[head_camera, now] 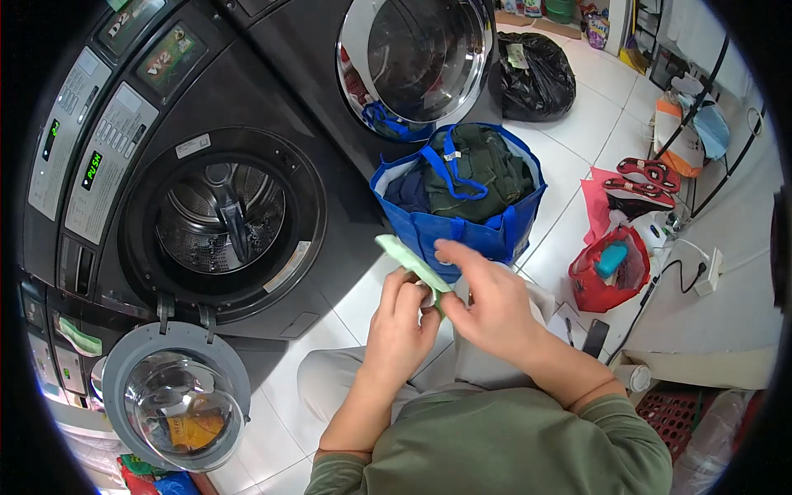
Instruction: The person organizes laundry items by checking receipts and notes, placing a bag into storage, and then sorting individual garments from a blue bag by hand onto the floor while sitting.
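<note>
My left hand [402, 322] grips a pale green folded item [411, 263], perhaps paper or a packet, low at its near end. At that same end, the thumb of my right hand [495, 303] touches it, while the raised index finger points over it. Beyond both hands stands a blue shopping bag [433, 232] filled with dark green and navy clothes [482, 173]. To the left, a black front-loading washing machine [303, 272] has its round door [176, 396] swung open, and its steel drum [219, 216] shows no clothes.
A second machine's glass door [427, 62] hangs open above the blue bag. Farther back lies a black plastic bag [538, 80]. On the right are red shoes [646, 179], a red bag [606, 278], a cable [662, 272] and a black phone [595, 337] on the floor.
</note>
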Demonstrator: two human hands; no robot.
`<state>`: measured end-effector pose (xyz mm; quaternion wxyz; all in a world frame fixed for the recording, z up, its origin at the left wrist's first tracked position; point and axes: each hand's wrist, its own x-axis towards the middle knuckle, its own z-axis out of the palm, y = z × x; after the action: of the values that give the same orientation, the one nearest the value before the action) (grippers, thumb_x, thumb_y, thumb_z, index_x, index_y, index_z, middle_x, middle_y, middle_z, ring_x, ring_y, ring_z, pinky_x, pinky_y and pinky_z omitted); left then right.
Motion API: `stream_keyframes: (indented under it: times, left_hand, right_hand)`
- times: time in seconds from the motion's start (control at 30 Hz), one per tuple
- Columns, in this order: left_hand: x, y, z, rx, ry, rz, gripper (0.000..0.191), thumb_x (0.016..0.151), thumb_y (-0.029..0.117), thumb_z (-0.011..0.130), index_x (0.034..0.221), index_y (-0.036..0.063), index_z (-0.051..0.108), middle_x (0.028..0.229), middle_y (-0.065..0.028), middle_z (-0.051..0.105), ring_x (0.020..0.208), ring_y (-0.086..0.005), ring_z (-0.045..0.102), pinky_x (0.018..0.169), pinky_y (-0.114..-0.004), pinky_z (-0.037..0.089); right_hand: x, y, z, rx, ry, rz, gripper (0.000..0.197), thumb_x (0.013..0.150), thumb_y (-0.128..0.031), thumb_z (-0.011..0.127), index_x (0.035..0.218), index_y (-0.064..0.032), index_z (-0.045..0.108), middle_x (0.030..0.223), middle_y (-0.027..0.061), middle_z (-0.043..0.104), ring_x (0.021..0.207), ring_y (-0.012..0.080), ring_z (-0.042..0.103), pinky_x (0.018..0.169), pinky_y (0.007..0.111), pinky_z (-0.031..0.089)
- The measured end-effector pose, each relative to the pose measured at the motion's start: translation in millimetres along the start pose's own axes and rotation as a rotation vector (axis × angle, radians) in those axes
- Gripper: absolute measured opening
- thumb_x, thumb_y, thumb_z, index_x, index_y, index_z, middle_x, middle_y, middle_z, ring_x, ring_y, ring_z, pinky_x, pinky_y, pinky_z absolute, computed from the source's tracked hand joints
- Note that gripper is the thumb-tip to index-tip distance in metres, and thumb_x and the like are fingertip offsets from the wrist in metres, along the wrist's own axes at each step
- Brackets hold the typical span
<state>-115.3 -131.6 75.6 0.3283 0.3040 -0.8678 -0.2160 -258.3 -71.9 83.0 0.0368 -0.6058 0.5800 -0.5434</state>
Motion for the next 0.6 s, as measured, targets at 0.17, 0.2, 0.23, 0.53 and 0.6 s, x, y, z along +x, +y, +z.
stream_keyframes:
  times: [0.17, 0.2, 0.23, 0.53, 0.6]
  left_hand:
    - [4, -10, 10, -0.212, 0.178, 0.000, 0.041, 0.075, -0.004, 0.063, 0.114, 0.0006, 0.052, 0.119, -0.0226, 0.051, 0.098, -0.0418, 0.060, 0.081, -0.041, 0.052]
    - [5, -6, 6, -0.206, 0.113, -0.092, 0.050, 0.073, -0.006, 0.064, 0.121, -0.0019, 0.053, 0.118, -0.0237, 0.053, 0.112, -0.0378, 0.055, 0.094, -0.038, 0.046]
    - [5, -7, 7, -0.204, 0.115, -0.094, 0.050, 0.073, -0.006, 0.064, 0.121, -0.0019, 0.053, 0.118, -0.0237, 0.053, 0.112, -0.0378, 0.055, 0.094, -0.038, 0.046]
    - [-2, -22, 20, 0.292, 0.050, -0.058, 0.046, 0.076, -0.004, 0.060, 0.122, 0.0005, 0.058, 0.115, -0.0200, 0.063, 0.103, -0.0337, 0.063, 0.081, -0.037, 0.054]
    - [1, -27, 24, 0.327, 0.111, 0.004, 0.047, 0.073, -0.004, 0.061, 0.120, -0.0013, 0.057, 0.112, -0.0196, 0.064, 0.097, -0.0327, 0.065, 0.079, -0.038, 0.054]
  right_hand:
    - [-6, 11, 24, -0.140, -0.045, -0.119, 0.018, 0.074, -0.005, 0.065, 0.090, -0.0017, 0.059, 0.079, 0.0095, 0.060, 0.069, 0.0268, 0.061, 0.059, 0.037, 0.049]
    - [-11, 12, 29, -0.140, -0.034, -0.123, 0.019, 0.074, -0.005, 0.065, 0.091, -0.0016, 0.059, 0.078, 0.0092, 0.060, 0.069, 0.0267, 0.060, 0.059, 0.037, 0.049]
    - [-13, 13, 33, -0.139, -0.023, -0.126, 0.019, 0.074, -0.005, 0.064, 0.092, -0.0015, 0.059, 0.077, 0.0089, 0.059, 0.069, 0.0267, 0.060, 0.059, 0.037, 0.049]
    - [-6, 12, 39, -0.218, 0.042, 0.009, 0.016, 0.074, -0.007, 0.062, 0.084, -0.0031, 0.050, 0.081, 0.0130, 0.055, 0.075, 0.0302, 0.057, 0.059, 0.040, 0.049]
    - [-6, 17, 42, -0.219, 0.005, 0.018, 0.017, 0.072, -0.006, 0.063, 0.083, -0.0030, 0.050, 0.079, 0.0126, 0.054, 0.073, 0.0302, 0.056, 0.059, 0.040, 0.048]
